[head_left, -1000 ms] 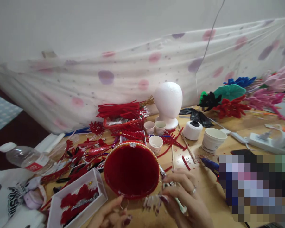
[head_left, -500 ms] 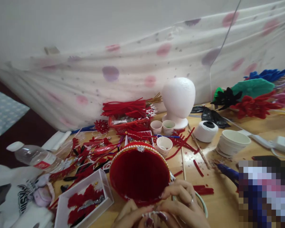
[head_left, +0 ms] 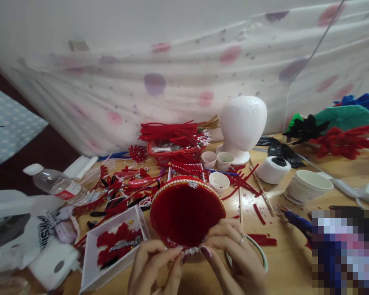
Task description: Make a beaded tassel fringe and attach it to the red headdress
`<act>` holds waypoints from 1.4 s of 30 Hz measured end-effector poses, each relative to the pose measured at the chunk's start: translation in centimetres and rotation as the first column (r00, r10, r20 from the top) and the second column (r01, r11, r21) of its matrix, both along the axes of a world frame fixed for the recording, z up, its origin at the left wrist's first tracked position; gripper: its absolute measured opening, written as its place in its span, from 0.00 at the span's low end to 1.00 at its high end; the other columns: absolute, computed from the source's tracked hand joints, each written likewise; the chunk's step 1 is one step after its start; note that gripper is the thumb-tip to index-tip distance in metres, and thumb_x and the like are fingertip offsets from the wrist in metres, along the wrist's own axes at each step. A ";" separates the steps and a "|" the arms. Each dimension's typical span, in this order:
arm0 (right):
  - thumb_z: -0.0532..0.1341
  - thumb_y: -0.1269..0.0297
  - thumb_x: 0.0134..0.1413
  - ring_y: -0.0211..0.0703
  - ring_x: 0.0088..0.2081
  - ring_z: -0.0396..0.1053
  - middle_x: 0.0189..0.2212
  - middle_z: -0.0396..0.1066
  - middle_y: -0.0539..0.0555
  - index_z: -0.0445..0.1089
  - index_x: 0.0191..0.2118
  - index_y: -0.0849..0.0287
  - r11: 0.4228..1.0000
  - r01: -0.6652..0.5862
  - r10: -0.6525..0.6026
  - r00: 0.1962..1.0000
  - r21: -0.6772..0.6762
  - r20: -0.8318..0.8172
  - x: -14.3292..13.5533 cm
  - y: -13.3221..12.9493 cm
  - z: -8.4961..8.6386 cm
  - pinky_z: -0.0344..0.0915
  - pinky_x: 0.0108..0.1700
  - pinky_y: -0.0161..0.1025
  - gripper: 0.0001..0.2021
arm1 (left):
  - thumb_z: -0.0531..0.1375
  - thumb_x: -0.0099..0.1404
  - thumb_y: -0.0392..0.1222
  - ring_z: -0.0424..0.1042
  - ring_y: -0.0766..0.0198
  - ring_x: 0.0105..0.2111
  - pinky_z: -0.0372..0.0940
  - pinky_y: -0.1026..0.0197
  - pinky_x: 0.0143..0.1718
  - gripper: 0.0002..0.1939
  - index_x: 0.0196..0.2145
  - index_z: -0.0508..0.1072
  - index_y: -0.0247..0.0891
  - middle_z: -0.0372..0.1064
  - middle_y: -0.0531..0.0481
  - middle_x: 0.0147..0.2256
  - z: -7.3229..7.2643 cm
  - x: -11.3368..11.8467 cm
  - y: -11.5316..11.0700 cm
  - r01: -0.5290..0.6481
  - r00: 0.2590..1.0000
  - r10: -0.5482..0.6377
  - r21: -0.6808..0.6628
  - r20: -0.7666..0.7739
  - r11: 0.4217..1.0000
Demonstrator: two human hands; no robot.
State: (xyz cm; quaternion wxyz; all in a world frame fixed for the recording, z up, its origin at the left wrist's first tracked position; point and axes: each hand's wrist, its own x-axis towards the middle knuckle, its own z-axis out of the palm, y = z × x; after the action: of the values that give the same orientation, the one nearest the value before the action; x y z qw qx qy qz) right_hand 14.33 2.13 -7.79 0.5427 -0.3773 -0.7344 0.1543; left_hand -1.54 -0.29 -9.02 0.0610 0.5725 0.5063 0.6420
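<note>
A round red piece [head_left: 187,217] with a dark red hollow and a beaded rim tilts toward me at the bottom centre. Against its near edge, my left hand [head_left: 156,266] pinches one end of a short clear beaded strip [head_left: 191,250]. The other end of that strip is between the thumb and fingers of my right hand [head_left: 233,254], which wears a ring. Left of my hands, a white tray [head_left: 86,266] holds red flower-like pieces [head_left: 119,241] and a silver ornament.
Behind stand a white foam head [head_left: 244,123], paper cups [head_left: 219,181], a red basket [head_left: 172,155] and a thread cone [head_left: 273,170]. Stacked cups [head_left: 309,186] and a blue tool [head_left: 298,223] are right; a bottle [head_left: 55,182] and plastic bag [head_left: 18,229] are left.
Both hands have risen slightly and moved apart, so the clear strip between them shows better. The whole view has shifted, with the table items now further right.
</note>
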 end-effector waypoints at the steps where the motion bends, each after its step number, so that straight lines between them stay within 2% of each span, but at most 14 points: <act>1: 0.60 0.78 0.58 0.43 0.36 0.68 0.31 0.72 0.50 0.69 0.36 0.55 1.000 0.010 -0.011 1.000 -0.027 -0.020 -0.3 0.0 0.1 0.64 0.42 0.42 0.09 | 0.65 0.61 0.31 0.71 0.67 0.28 0.65 0.67 0.24 0.07 0.35 0.80 0.42 0.69 0.52 0.32 0.0 -0.2 0.1 -0.006 1.000 0.007 0.024 -0.028 1.000; 4: 0.61 0.75 0.60 0.42 0.35 0.68 0.30 0.71 0.49 0.69 0.34 0.55 0.995 -0.010 0.002 0.997 -0.099 -0.073 -1.1 -0.2 0.3 0.64 0.40 0.41 0.07 | 0.65 0.59 0.28 0.74 0.63 0.35 0.71 0.64 0.34 0.10 0.36 0.78 0.40 0.73 0.50 0.36 0.0 -1.0 0.5 0.014 0.996 -0.005 0.098 -0.092 0.995; 8: 0.63 0.74 0.59 0.42 0.36 0.68 0.32 0.71 0.50 0.71 0.37 0.55 0.994 -0.059 0.053 0.997 -0.089 -0.063 -1.7 -0.1 1.0 0.65 0.39 0.40 0.06 | 0.64 0.60 0.25 0.74 0.64 0.35 0.71 0.63 0.39 0.11 0.36 0.78 0.39 0.76 0.53 0.32 0.1 -1.6 1.1 0.049 0.997 -0.038 0.162 -0.070 0.986; 13: 0.61 0.79 0.58 0.40 0.36 0.68 0.33 0.71 0.51 0.73 0.39 0.57 0.999 0.036 -0.035 0.999 0.038 -0.016 -1.9 0.9 1.6 0.65 0.38 0.39 0.10 | 0.66 0.59 0.27 0.74 0.67 0.36 0.70 0.67 0.41 0.10 0.35 0.77 0.41 0.76 0.55 0.32 0.4 -1.1 1.8 0.011 0.995 -0.021 0.095 0.100 0.995; 16: 0.62 0.79 0.58 0.39 0.36 0.68 0.33 0.71 0.52 0.74 0.39 0.57 0.994 0.099 -0.098 0.995 0.042 -0.024 -1.9 1.4 2.0 0.66 0.36 0.37 0.09 | 0.65 0.59 0.27 0.73 0.68 0.36 0.69 0.68 0.44 0.09 0.34 0.76 0.41 0.75 0.57 0.32 0.8 -0.6 2.2 0.007 0.987 -0.014 0.043 0.162 0.999; 20: 0.62 0.76 0.58 0.37 0.36 0.72 0.34 0.74 0.51 0.75 0.39 0.56 0.991 0.125 -0.128 0.989 -0.048 -0.069 -2.0 2.0 2.5 0.70 0.37 0.34 0.08 | 0.63 0.62 0.27 0.72 0.68 0.36 0.69 0.65 0.43 0.09 0.33 0.74 0.41 0.74 0.56 0.33 1.6 -0.3 3.3 0.007 0.991 -0.010 0.027 0.131 1.000; 24: 0.64 0.73 0.57 0.39 0.37 0.76 0.35 0.78 0.51 0.76 0.39 0.55 0.980 0.075 -0.109 0.977 -0.187 -0.181 -2.7 3.0 2.8 0.74 0.37 0.33 0.07 | 0.64 0.63 0.28 0.71 0.65 0.37 0.67 0.61 0.42 0.07 0.33 0.74 0.40 0.72 0.53 0.35 2.2 -0.6 4.7 -0.073 0.997 0.074 0.064 -0.020 0.995; 27: 0.65 0.70 0.57 0.37 0.27 0.75 0.31 0.79 0.51 0.78 0.36 0.55 0.952 0.090 -0.176 0.944 -0.294 -0.279 -3.7 4.0 2.9 0.73 0.28 0.31 0.04 | 0.66 0.62 0.30 0.70 0.65 0.36 0.67 0.60 0.39 0.06 0.33 0.75 0.39 0.70 0.52 0.35 2.4 -0.9 5.9 -0.142 0.985 0.150 0.088 -0.090 0.986; 31: 0.65 0.66 0.57 0.32 0.14 0.67 0.23 0.77 0.50 0.78 0.33 0.57 0.899 0.007 -0.199 0.896 -0.438 -0.396 -5.0 5.0 2.6 0.64 0.14 0.28 0.04 | 0.64 0.63 0.30 0.70 0.64 0.35 0.67 0.60 0.38 0.06 0.33 0.74 0.39 0.69 0.52 0.34 2.3 -1.4 7.1 -0.155 0.977 0.163 0.066 -0.140 0.986; 36: 0.65 0.65 0.56 0.36 0.14 0.69 0.14 0.71 0.47 0.76 0.33 0.58 0.863 0.006 -0.253 0.871 -0.506 -0.420 -5.6 5.4 2.1 0.65 0.14 0.28 0.04 | 0.64 0.63 0.29 0.71 0.64 0.36 0.67 0.60 0.39 0.06 0.34 0.74 0.38 0.70 0.51 0.35 2.0 -1.7 8.2 -0.093 0.988 0.098 0.045 -0.122 0.995; 42: 0.66 0.66 0.54 0.36 0.15 0.70 0.16 0.74 0.47 0.77 0.32 0.57 0.863 0.062 -0.306 0.853 -0.501 -0.422 -5.8 5.9 2.1 0.69 0.17 0.29 0.02 | 0.65 0.63 0.29 0.71 0.65 0.34 0.68 0.62 0.36 0.06 0.34 0.74 0.38 0.69 0.52 0.34 2.2 -1.3 8.8 -0.082 0.992 0.084 0.033 -0.097 0.996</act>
State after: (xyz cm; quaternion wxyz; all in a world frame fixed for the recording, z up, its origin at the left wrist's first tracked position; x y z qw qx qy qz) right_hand 8.51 8.07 -5.71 0.6146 -0.5167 -0.4728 0.3630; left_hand -2.88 8.50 -6.82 0.0011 0.5826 0.5227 0.6223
